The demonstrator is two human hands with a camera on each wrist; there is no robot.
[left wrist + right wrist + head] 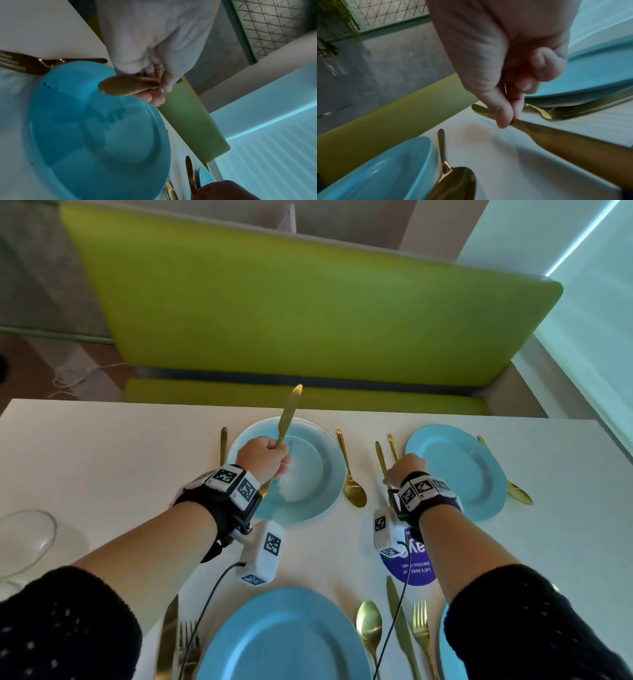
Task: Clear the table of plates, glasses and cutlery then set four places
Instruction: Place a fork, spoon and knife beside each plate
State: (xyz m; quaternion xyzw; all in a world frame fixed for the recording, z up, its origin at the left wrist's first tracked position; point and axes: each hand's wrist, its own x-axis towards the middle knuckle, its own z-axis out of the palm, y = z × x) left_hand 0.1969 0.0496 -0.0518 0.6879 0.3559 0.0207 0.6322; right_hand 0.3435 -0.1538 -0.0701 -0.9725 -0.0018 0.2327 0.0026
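Over the far left blue plate [308, 491] my left hand [279, 455] grips a gold knife [289, 416] in its fist, blade pointing up and away. In the left wrist view its handle end [126, 86] sticks out below the left hand [157, 88]. My right hand [394, 474] pinches a second gold knife [380, 457] between the two far plates, low at the white table [102, 457]. In the right wrist view, thumb and fingers of the right hand [510, 117] clamp that knife [556, 138] beside a gold fork [573, 111].
The far right blue plate [455, 470] has a spoon [519, 491] on its right. A spoon [351, 474] and a fork [223, 445] flank the far left plate. A near plate [284, 635] with gold cutlery, a glass bowl [24, 539] and a green bench [308, 302] surround me.
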